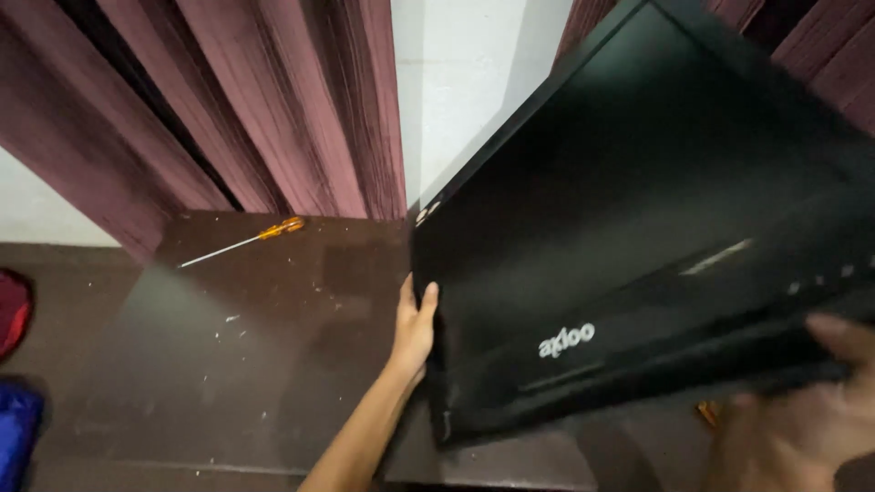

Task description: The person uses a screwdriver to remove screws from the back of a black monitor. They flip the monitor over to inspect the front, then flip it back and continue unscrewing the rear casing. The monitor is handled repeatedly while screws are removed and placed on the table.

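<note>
My left hand [415, 330] gripped the left edge of a black flat-screen monitor [638, 228], its fingers [427, 296] wrapped onto the bezel and clamped there, the thumb hidden behind the panel. My right hand [802, 410], blurred at the lower right corner of the frame, held the monitor's lower edge, fingers closed over it. The monitor was tilted, its screen facing me and its printed badge upside down, its lower left corner down at the dark brown table [255, 337] and the rest raised toward the upper right. Behind it hung maroon curtains [273, 100] against a white wall [456, 73]. A screwdriver with an orange handle [244, 240] lay on the far left part of the table, well apart from the monitor, with pale specks scattered on the tabletop between them. At the left edge of the frame sat a red object [11, 310] and a blue one [16, 428], both cut off from view. A small orange item [709, 413] showed under the monitor near my right hand, too hidden to identify.
</note>
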